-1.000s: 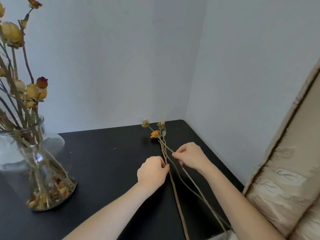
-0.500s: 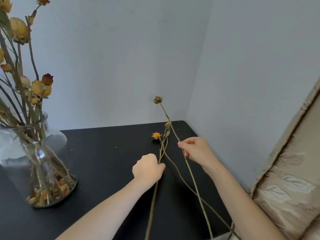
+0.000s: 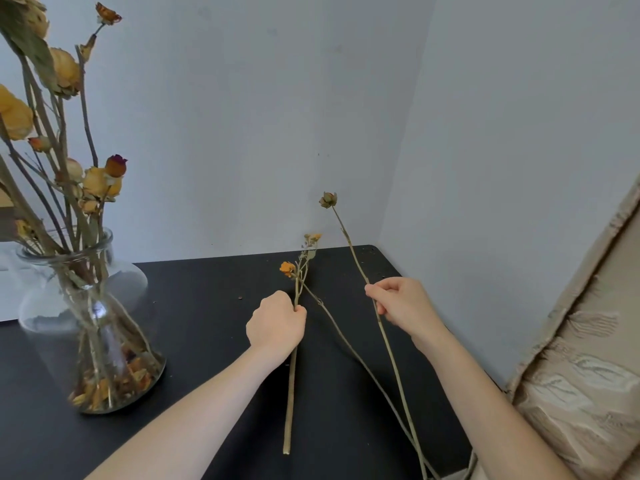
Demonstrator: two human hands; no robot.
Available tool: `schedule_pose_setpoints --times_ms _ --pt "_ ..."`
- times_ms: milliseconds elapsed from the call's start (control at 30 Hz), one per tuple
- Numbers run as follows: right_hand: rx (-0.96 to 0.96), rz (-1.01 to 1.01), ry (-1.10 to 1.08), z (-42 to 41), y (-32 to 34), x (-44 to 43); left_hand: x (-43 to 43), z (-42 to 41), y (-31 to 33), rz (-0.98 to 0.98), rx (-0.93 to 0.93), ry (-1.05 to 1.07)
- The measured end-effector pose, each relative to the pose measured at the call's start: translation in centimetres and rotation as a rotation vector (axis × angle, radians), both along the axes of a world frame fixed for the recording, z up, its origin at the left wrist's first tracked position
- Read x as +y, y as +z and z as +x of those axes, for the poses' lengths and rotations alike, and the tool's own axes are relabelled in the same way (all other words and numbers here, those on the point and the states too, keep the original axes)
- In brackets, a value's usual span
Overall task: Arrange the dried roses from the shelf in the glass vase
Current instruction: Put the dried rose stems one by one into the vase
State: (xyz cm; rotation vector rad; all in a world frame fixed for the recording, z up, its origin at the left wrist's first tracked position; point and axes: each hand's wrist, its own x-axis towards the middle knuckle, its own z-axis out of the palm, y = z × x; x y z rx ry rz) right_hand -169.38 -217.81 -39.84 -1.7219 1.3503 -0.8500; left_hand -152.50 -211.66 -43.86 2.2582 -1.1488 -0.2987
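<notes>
My right grip (image 3: 401, 306), pinching one dried rose (image 3: 349, 244), has drawn it up and apart from the orange rose (image 3: 290, 393) that my left grip (image 3: 277, 323) clasps over the shelf (image 3: 207, 289), apparently untangled, with the glass vase (image 3: 86, 306) well to the left.

Looking down at a black worktop (image 3: 207, 341) tucked into a grey corner. Over on the left, a glass vase (image 3: 86, 323) packed with dried roses (image 3: 100, 181), loose petals heaped at the bottom. Left grip (image 3: 275, 322) curled round an orange-headed rose (image 3: 287, 268) partway up the stem, cut end low over the worktop. Right grip (image 3: 403, 306) pinching a longer brown-budded rose (image 3: 328, 199), tilted up toward the wall. Between them a third stem (image 3: 346, 344) slanting across, crossing the left one just above the knuckles. Beige patterned fabric (image 3: 588, 375) far right.
</notes>
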Motion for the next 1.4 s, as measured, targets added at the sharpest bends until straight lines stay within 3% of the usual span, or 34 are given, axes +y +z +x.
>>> schedule_pose_setpoints --times_ms 300,567,867,1100,1400 --pt "0.013 0.006 0.003 0.6 -0.2 0.1 0.3 2.5 1.1 -0.024 -0.075 0.001" --pt "0.018 0.022 0.005 0.5 -0.3 0.4 0.9 2.5 -0.7 0.163 -0.055 -0.039" --pt "0.016 -0.005 -0.008 0.0 0.5 0.4 -0.7 -0.6 0.0 0.066 -0.294 -0.099" --pt "-0.006 -0.019 -0.015 -1.0 0.9 0.6 -2.1 -3.1 -0.8 0.188 -0.205 -0.164" --pt "-0.018 -0.02 -0.016 -0.9 0.9 0.3 -1.9 -1.6 0.9 0.005 0.241 -0.045"
